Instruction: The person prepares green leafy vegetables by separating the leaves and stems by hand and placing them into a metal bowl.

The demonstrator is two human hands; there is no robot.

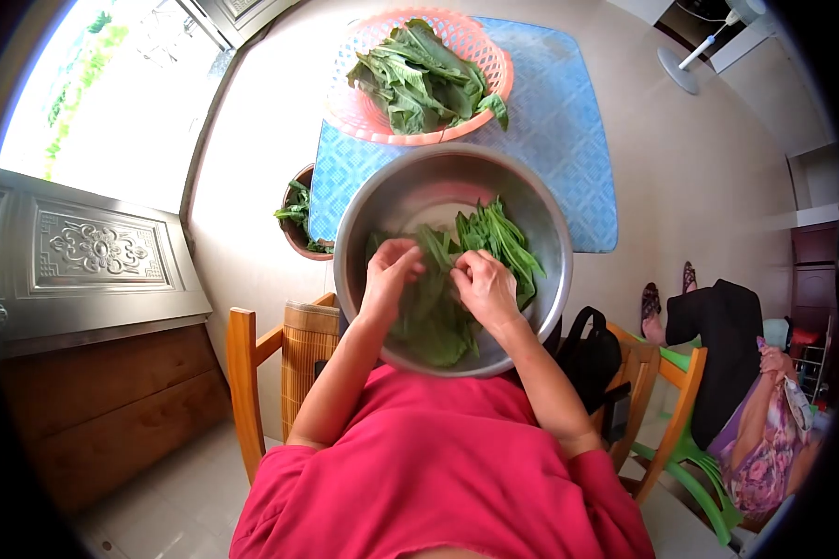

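A wide metal basin (547, 200) sits close in front of me with leafy greens in it. Long leaves (429, 321), partly blurred, spread over its near side, and a bunch of narrower green strips (503, 244) lies at its right. Over the basin, my left hand (392, 279) is closed, its curled fingertips pinching at the edge of the leaves. My right hand (487, 287) is closed too, pinching a leaf beside the narrow strips. A few upright leaf ends show between both hands.
A pink plastic basket (354, 121) of large leaves stands on a blue-patterned table (568, 140). Left of the table is a brown bucket (298, 244) with greens. Wooden chair parts flank me. At right, a seated person (764, 438) is near a green chair (703, 484).
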